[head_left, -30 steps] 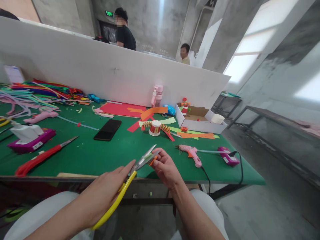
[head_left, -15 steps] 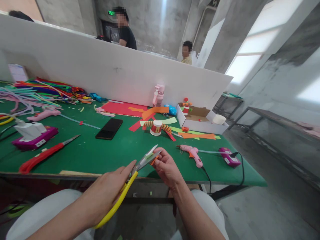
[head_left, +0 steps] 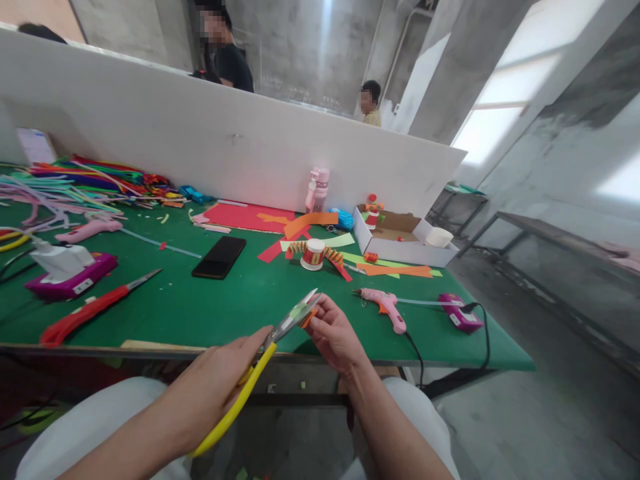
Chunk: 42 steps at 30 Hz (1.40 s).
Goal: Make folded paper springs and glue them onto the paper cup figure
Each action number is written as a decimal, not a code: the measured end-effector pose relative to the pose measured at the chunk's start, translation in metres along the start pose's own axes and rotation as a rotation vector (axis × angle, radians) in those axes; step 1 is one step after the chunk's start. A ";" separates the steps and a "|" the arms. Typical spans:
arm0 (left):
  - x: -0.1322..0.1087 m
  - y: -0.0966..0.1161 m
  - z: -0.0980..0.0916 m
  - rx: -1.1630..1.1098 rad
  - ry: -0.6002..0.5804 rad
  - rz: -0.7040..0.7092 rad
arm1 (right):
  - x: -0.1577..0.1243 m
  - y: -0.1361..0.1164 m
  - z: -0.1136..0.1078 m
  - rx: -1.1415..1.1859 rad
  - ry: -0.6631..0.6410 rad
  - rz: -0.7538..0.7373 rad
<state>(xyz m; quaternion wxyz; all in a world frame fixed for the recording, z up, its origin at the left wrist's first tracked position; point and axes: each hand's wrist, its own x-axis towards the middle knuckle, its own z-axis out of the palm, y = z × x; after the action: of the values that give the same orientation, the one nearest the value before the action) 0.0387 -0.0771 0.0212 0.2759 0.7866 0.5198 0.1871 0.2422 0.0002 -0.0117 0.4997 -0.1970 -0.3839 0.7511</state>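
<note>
My left hand is wrapped round the yellow handles of a pair of scissors, whose blades point up and to the right. Between the blades lies a bit of pale green paper. My right hand pinches a small piece of orange paper close to the blade tips. Beyond both hands a small red and white paper cup stands upside down, with folded orange paper strips reaching out from its sides.
A pink glue gun with its cord lies to the right, near a purple power socket. Red-handled scissors and a black phone lie left. Behind are paper strips, a white box and a pink bottle.
The scissor blades have closed somewhat around the paper. Both hands stay in nearly the same place. Behind the partition, a person in black has shifted left.
</note>
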 end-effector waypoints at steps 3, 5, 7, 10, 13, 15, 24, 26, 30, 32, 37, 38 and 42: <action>0.000 0.004 -0.002 -0.024 -0.009 0.006 | 0.000 0.000 0.000 0.017 0.001 0.002; 0.000 0.005 -0.003 -0.028 -0.007 0.013 | 0.000 0.000 0.001 0.014 0.008 0.006; 0.000 0.007 -0.005 -0.030 -0.002 0.020 | 0.000 0.000 0.001 0.012 0.013 0.009; -0.001 0.008 -0.006 -0.038 -0.006 0.026 | 0.000 -0.001 0.001 0.020 0.011 0.009; -0.002 0.008 -0.004 -0.034 -0.013 0.008 | 0.000 0.000 0.000 0.013 0.011 0.012; -0.003 0.006 -0.002 -0.036 -0.007 -0.006 | -0.001 0.000 -0.001 0.005 0.011 0.013; 0.011 -0.050 -0.027 0.310 0.187 -0.157 | 0.004 -0.003 -0.010 0.194 0.126 0.001; 0.014 -0.068 -0.033 0.468 0.196 -0.271 | 0.006 -0.005 -0.014 0.292 0.167 0.046; 0.015 -0.102 -0.037 0.517 0.220 -0.229 | 0.007 -0.006 -0.016 0.438 0.190 0.148; 0.016 -0.111 -0.040 0.539 0.208 -0.194 | 0.007 -0.003 -0.014 0.474 0.213 0.146; 0.029 -0.073 -0.056 0.630 0.265 -0.126 | 0.009 0.008 -0.004 0.480 0.267 0.075; 0.035 -0.057 -0.056 0.552 0.289 -0.059 | 0.010 0.009 -0.002 0.481 0.262 0.073; 0.070 -0.002 -0.041 0.230 0.300 0.166 | 0.013 0.010 0.005 0.508 0.204 0.092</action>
<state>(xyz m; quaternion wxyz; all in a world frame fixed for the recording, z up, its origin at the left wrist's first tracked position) 0.0406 -0.0024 0.0517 0.0874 0.8165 0.5062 0.2634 0.2278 0.0083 -0.0151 0.5346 -0.1572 -0.1216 0.8214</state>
